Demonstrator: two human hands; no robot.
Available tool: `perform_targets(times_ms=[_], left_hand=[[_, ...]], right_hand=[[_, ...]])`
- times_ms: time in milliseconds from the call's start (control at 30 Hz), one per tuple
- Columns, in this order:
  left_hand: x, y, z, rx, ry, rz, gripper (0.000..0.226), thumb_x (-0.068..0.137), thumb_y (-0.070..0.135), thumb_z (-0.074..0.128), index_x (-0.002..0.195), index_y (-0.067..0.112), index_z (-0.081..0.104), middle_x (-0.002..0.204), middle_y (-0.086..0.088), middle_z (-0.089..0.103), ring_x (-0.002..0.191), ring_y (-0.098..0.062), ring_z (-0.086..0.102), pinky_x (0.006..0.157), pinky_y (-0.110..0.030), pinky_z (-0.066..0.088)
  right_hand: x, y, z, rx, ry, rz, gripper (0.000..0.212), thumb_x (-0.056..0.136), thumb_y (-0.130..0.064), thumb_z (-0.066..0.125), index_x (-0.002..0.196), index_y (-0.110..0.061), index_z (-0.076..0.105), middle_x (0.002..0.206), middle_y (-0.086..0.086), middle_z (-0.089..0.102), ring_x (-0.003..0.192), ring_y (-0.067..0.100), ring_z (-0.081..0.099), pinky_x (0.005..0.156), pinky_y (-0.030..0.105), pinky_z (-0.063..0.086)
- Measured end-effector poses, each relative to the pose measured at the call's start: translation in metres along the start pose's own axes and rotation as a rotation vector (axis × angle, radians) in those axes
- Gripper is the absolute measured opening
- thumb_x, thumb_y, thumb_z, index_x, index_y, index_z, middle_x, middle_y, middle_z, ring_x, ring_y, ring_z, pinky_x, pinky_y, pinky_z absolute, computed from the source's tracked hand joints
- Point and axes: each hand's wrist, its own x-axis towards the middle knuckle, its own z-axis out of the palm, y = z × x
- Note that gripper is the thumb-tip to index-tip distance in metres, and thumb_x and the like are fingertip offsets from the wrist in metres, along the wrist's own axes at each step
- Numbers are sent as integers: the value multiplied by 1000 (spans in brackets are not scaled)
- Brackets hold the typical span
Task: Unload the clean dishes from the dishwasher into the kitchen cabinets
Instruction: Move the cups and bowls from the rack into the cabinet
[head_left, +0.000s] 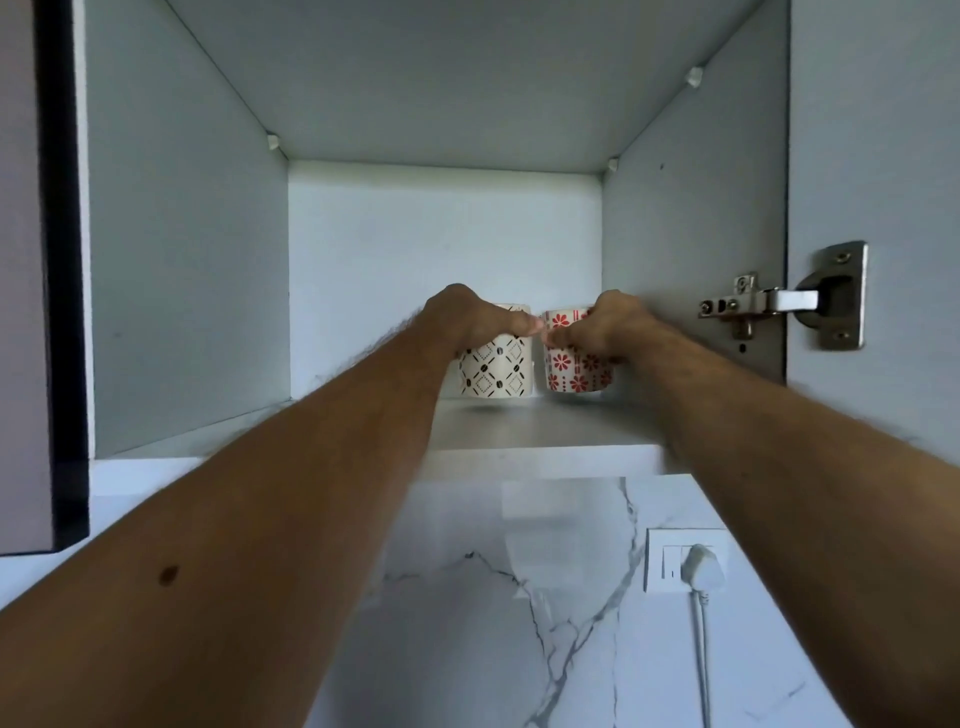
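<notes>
Both arms reach up into an open white wall cabinet (187, 270). My left hand (472, 317) grips the top of a white cup with a black diamond pattern (498, 371). My right hand (608, 322) grips the top of a white cup with red flowers (569, 371). The two cups stand side by side, almost touching, at the back of the cabinet's shelf (545, 431). My fingers curl over the rims and hide the cups' openings.
The cabinet door (883, 156) is swung open on the right, with a metal hinge (789, 301). A dark cabinet edge (62, 260) is at the left. Below are a marble backsplash (467, 623) and a wall socket with a white plug (701, 566).
</notes>
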Motion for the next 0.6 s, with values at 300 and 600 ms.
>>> perform_targets(times_ms=[300,600], left_hand=[[1,-3,8,-17,-84,-10,66,63,56,85,103,7,67,100,-6,68,91,-20,63,76,-31,50],[4,-1,19,77,-32,-8,87,57,62,84,118,4,60,115,-11,65,103,-27,62,91,-38,53]], right_hand=[[0,8,4,-159,-42,-9,75,77,-58,76,125,-5,57,122,13,63,92,26,57,74,31,44],[-9,6,9,-226,-2,-23,70,83,-59,69,124,-4,57,121,13,64,98,26,60,74,29,43]])
